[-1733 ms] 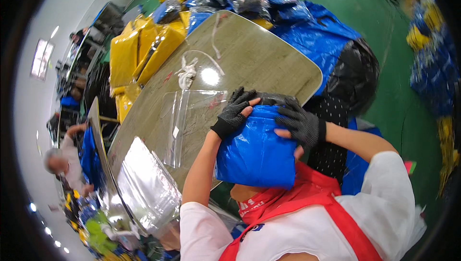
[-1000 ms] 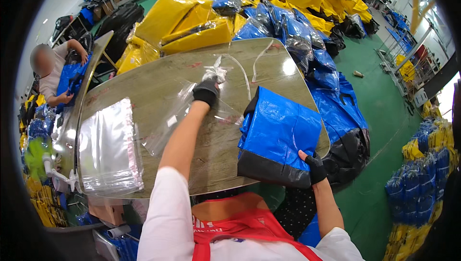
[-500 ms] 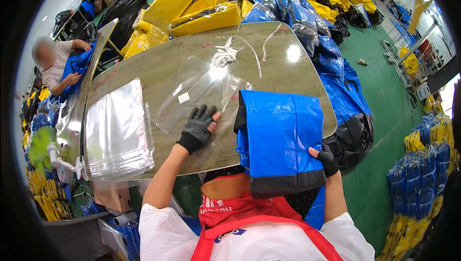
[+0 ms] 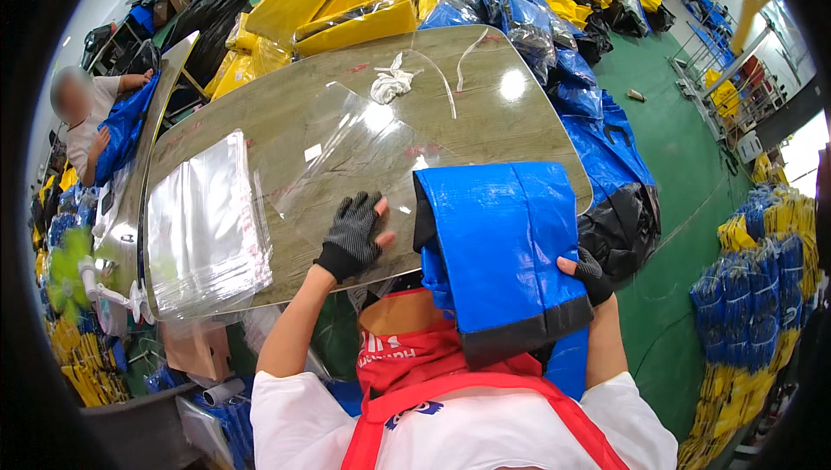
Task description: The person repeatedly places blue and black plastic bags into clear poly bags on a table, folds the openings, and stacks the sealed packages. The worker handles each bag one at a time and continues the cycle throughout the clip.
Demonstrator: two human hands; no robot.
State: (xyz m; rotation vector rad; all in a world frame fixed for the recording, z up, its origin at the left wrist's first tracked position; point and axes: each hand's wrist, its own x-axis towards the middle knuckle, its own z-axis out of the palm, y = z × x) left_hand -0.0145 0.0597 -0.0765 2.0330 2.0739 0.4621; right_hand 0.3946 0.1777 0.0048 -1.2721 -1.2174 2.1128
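Observation:
My left hand (image 4: 353,236), in a grey knit glove with bare fingertips, hovers over or rests on the table's near side, palm down. Its thumb and forefinger are spread apart with nothing visible between them. Just beyond it lies a clear plastic bag (image 4: 346,137) with a small white label. My right hand (image 4: 592,276), gloved the same way, grips the right edge of a folded blue tarp bag (image 4: 502,245), thumb on top. That bag has a black lower band and black side, and it overhangs the table's near edge in front of my body. My right fingers are partly hidden beneath it.
A stack of clear plastic bags (image 4: 208,223) lies on the table (image 4: 493,128) at left. Farther back is a bundle of white cord (image 4: 391,85). Yellow packages (image 4: 320,3) and blue bags crowd the far edge. Another person (image 4: 91,115) handles blue material at left, beside a green-bladed fan (image 4: 74,271).
The left thumb and forefinger have spread wider. The folded blue bag has tilted slightly, its lower right corner nearer my body. The head view has shifted a little.

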